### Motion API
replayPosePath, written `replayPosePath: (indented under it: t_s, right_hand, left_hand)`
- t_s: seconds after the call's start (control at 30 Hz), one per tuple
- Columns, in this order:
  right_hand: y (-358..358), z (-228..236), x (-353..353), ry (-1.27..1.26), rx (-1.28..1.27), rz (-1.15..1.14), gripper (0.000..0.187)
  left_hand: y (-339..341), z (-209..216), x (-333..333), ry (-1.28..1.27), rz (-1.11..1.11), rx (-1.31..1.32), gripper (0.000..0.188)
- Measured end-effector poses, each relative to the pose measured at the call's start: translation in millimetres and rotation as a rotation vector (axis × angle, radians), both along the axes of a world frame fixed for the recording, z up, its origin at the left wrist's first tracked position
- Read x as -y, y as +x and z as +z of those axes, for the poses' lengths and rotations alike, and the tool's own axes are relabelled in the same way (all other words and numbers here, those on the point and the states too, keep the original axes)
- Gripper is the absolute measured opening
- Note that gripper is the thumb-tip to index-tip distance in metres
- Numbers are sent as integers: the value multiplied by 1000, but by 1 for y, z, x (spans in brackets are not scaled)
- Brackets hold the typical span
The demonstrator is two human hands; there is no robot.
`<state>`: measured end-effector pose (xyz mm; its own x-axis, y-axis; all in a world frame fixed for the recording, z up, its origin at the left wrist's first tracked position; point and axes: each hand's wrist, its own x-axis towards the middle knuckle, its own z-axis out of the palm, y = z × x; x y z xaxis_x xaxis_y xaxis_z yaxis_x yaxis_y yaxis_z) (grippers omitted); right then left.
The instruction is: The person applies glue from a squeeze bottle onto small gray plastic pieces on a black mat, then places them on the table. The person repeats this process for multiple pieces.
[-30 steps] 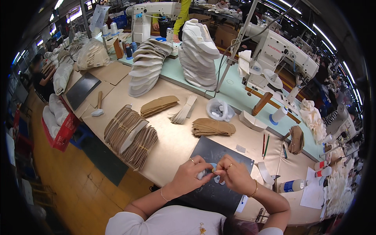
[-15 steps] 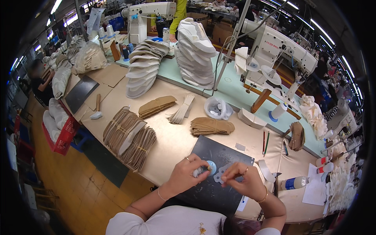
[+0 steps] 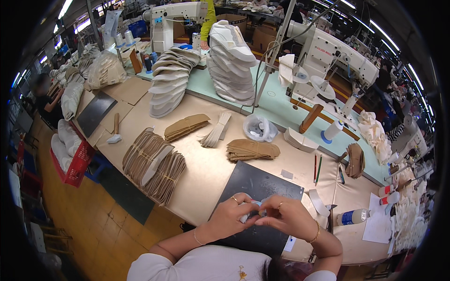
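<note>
My two hands meet above a black cutting mat (image 3: 267, 180) at the near edge of the table. My left hand (image 3: 228, 216) is closed round a small bunch of pale grey-blue pieces (image 3: 244, 218), mostly covered by the fingers. Its fingertips touch those of my right hand (image 3: 289, 216), which is pinched at the same bunch. A bit of light blue shows between the fingertips; what exactly the right fingers grip is hidden.
Beyond the mat lie bundles of brown pieces (image 3: 253, 150), a strip bundle (image 3: 216, 130) and a plastic-lined bowl (image 3: 258, 128). A hammer (image 3: 115, 129) lies left. Pencils (image 3: 318, 169), a curved white piece (image 3: 318, 202) and a bottle (image 3: 352, 217) are right. Sewing machines (image 3: 328, 56) stand behind.
My right hand has come left to meet my left hand, which has turned slightly inward. The flat grey-blue piece with holes seen between them is now hidden by the fingers.
</note>
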<state>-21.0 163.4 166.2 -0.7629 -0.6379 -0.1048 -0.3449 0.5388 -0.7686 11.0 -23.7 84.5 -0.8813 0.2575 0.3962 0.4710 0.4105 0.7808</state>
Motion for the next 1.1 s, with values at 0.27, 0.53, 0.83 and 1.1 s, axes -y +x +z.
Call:
replayPosePath:
  t_s: [0.27,0.53,0.83,1.1]
  right_hand:
    - [-11,-9,-3,-62,163,14,19]
    - [-16,-13,-11,-66,357,36,14]
    - [-4,8,-13,215,-446,291,13]
    - [0,14,-23,350,-614,495,10]
  left_hand:
    - [-1,0,4,5,-21,16,21]
    - [1,2,2,-35,-24,-28,24]
    - [-7,1,-3,-45,-59,-33,26]
    - [-18,1,-6,-76,-248,-13,20]
